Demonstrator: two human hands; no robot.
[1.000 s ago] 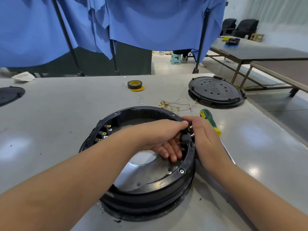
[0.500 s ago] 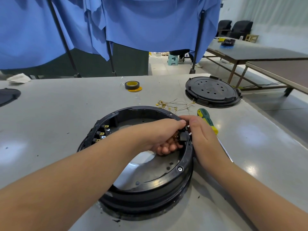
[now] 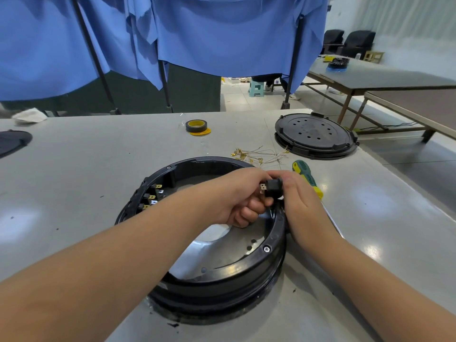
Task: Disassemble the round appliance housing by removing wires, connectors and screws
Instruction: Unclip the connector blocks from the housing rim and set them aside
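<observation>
- A white crumpled cloth (image 3: 29, 115) lies at the far left edge of the grey table (image 3: 74, 174), with part of a dark round piece (image 3: 12, 143) just in front of it.
- The round black housing (image 3: 222, 280) sits on the table in the middle foreground, open side up; a row of metal-tabbed terminals (image 3: 151, 196) lines its left inner wall, and a screw (image 3: 266, 248) shows on its right rim.
- The left hand (image 3: 237, 193) reaches over the housing, its fingers curled, pinching a small black connector (image 3: 271, 190) just above the right rim.
- A roll of black and yellow tape (image 3: 196, 126) stands farther back.
- A heap of loose wires (image 3: 259, 155) with gold terminals lies just behind the housing.
- The right hand (image 3: 301, 203) grips the connector from the other side, thumb and fingers closed on it, and its heel rests against the housing's outer edge.
- A green and yellow screwdriver (image 3: 307, 178) lies just beside the right hand, partly hidden by it.
- A round black cover (image 3: 315, 135) with holes lies at the far right of the table.
</observation>
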